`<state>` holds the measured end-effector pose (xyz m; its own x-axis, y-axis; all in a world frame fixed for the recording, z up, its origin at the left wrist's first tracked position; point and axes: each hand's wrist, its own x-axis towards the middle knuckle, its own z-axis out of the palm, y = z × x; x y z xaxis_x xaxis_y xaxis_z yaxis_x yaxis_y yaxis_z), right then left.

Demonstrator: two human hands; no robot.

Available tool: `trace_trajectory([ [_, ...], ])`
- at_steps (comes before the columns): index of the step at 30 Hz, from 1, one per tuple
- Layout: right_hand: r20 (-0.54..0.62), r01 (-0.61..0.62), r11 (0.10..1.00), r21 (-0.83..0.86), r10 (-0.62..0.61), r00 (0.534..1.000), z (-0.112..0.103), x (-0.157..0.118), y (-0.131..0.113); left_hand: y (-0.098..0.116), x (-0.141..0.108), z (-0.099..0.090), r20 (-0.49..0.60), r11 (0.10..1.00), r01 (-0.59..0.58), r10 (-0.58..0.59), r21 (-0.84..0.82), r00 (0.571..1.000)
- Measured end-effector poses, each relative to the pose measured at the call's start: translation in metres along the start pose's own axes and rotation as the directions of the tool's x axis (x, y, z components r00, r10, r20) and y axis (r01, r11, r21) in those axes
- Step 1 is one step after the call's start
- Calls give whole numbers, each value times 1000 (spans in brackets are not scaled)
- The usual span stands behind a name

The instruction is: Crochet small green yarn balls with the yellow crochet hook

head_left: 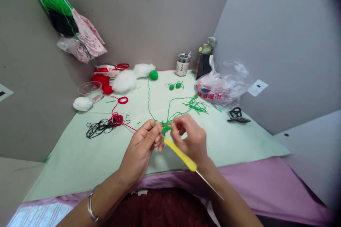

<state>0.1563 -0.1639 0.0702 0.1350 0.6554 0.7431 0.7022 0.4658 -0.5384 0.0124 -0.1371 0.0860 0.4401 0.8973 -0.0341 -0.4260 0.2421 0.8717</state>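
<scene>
Near the front middle of the table, my left hand (145,143) is closed in a pinch at the head of a crochet hook with a yellow handle (181,154). Green yarn wraps its index finger and runs back to a small green ball (153,75). My right hand (188,136) is closed beside it, thumb and forefinger pinched at the edge of a small green crocheted piece (166,128). What exactly lies between those fingertips is too small to tell. The hook's metal shaft slants down over the right wrist.
Red yarn (116,118) and tangled black yarn (98,128) lie left, near white stuffing (124,81) and a clear tub (92,92). Green yarn ends (196,106), a plastic bag (213,88), a bottle (204,64) and a black hair clip (238,116) are on the right.
</scene>
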Motion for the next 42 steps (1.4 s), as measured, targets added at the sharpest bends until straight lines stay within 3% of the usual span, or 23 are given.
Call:
trace_trajectory([
  [1,-37,-38,999,2,38,999,-1,4,3,1,2,-1,16,1000,-9,8,25,1000],
  [5,95,-65,989,136,53,994,-1,19,8,6,22,-4,45,997,-8,5,81,999],
  [8,118,-95,978,185,74,990,1,28,10,12,41,-10,63,999,27,-29,34,998],
  [13,175,-162,963,215,125,977,11,43,26,15,69,-29,48,999,12,-14,51,999],
  [16,269,-262,931,254,193,944,17,51,39,15,81,-42,56,998,19,-23,68,998],
  [23,441,-430,848,308,273,855,31,62,64,8,97,-63,78,989,134,-139,59,987],
  [27,457,-444,843,302,281,844,39,67,77,-1,103,-69,82,977,203,-208,61,975],
  [33,466,-445,841,307,275,841,51,75,88,-10,114,-69,75,975,222,-224,29,972],
  [36,556,-578,717,390,316,768,57,74,91,-13,118,-71,59,972,230,-232,45,971],
  [40,732,-809,421,409,379,567,64,66,98,-16,122,-77,33,963,212,-221,168,975],
  [42,784,-864,311,396,376,495,67,61,102,-18,124,-80,38,960,198,-209,201,977],
])
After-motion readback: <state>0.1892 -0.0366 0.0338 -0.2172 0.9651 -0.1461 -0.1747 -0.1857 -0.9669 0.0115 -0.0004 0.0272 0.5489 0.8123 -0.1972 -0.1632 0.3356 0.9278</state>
